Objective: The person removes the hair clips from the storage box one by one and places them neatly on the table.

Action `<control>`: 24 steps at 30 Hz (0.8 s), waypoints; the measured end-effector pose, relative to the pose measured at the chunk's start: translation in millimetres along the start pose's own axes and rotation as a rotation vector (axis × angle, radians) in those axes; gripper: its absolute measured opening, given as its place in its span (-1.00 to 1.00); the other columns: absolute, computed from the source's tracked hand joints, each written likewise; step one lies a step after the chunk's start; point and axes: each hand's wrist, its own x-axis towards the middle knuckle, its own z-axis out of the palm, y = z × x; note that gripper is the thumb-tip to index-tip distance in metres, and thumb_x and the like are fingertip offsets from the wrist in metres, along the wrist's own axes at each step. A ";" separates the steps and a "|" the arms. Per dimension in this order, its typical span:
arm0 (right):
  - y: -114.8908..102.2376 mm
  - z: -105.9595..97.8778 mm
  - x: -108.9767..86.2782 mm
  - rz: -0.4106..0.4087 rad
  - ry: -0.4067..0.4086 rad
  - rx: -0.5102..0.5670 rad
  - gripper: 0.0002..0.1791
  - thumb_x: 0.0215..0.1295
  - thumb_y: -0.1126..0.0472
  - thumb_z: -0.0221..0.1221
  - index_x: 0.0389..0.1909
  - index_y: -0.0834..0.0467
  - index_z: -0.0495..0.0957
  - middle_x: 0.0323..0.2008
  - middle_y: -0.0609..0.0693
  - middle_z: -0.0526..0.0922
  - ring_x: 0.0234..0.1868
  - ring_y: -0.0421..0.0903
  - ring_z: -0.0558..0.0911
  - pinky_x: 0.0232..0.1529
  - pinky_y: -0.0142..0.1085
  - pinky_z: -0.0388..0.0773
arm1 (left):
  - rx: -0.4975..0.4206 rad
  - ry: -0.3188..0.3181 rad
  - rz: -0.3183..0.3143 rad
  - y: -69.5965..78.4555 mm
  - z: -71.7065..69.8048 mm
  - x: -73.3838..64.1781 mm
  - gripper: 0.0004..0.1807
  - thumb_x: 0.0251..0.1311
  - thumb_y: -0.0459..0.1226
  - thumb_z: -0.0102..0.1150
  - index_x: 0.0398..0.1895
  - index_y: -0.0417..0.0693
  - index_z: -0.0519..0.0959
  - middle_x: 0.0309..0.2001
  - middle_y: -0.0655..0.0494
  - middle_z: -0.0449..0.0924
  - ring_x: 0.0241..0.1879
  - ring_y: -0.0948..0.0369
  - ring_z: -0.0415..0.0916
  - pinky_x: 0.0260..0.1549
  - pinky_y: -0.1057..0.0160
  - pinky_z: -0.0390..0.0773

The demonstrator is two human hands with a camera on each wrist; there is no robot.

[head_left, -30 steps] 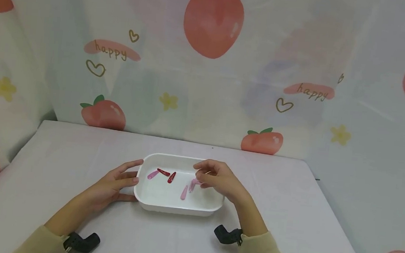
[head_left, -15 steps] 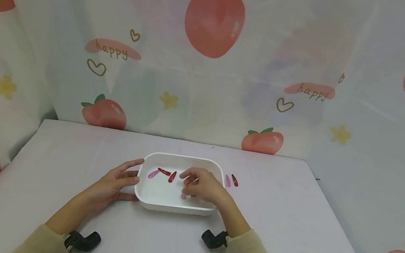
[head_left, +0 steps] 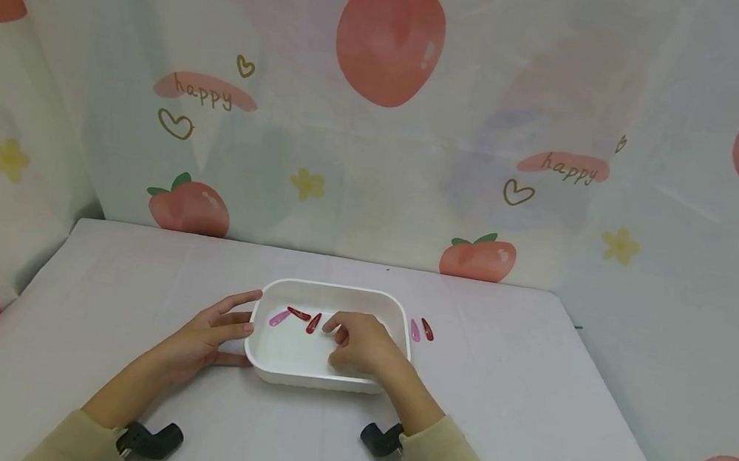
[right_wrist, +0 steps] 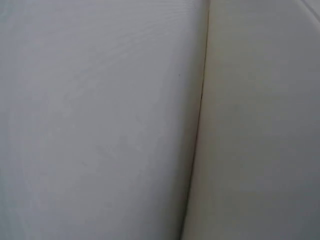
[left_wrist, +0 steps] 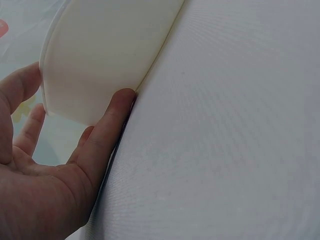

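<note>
A white plastic tray [head_left: 290,356] stands on the table. My left hand [head_left: 202,337] steadies its left end, fingers extended, fingertips against rim and wall; the left wrist view shows a finger along the tray's lower edge. Inside at the left lie two red snap hair clips, one red clip [head_left: 314,322] beside the other, and a pink hair clip [head_left: 279,318]. My right hand [head_left: 361,345] reaches down into the right half, fingers bent, thumb low near the tray floor. It covers the spot where pink clips lay, and I cannot tell whether it pinches one.
Right of the tray, a pink clip [head_left: 415,330] and a red clip [head_left: 427,330] lie side by side on the white-covered table [head_left: 527,394]. A fruit-printed cloth [head_left: 375,172] hangs behind. The right wrist view shows only the tablecloth and tray wall [right_wrist: 260,125].
My right hand has moved left and down within the tray, covering the pink clips seen earlier. The two clips right of the tray came into view. My left hand stays put.
</note>
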 end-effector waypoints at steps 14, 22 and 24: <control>2.5 -7.2 -3.4 0.010 0.090 0.109 -0.59 0.10 0.45 0.28 -0.02 0.06 0.67 -0.26 -0.09 0.67 -0.22 -0.11 0.58 -0.19 -0.29 0.61 | -0.003 0.000 0.002 0.2 0.1 0.7 -0.29 0.41 -0.25 0.15 0.55 0.18 0.12 0.48 -0.25 0.12 0.25 -0.07 0.44 0.00 -0.15 0.63; 7.4 -16.4 -4.6 0.006 0.034 0.407 -0.39 0.16 0.49 0.19 0.28 0.10 0.53 -0.15 0.00 0.76 -0.26 -0.10 0.66 -0.25 -0.24 0.65 | 0.000 -0.006 0.010 0.1 -0.1 0.6 -0.29 0.41 -0.25 0.14 0.55 0.17 0.11 0.48 -0.27 0.12 0.26 -0.10 0.44 0.00 -0.16 0.63; 8.1 -18.8 -4.7 0.012 0.028 0.462 -0.37 0.17 0.48 0.20 0.30 0.08 0.50 -0.14 0.03 0.76 -0.31 -0.08 0.67 -0.22 -0.19 0.68 | -0.001 -0.007 0.009 -0.2 -0.4 0.6 -0.28 0.41 -0.25 0.14 0.56 0.17 0.10 0.48 -0.27 0.12 0.26 -0.10 0.44 0.00 -0.16 0.63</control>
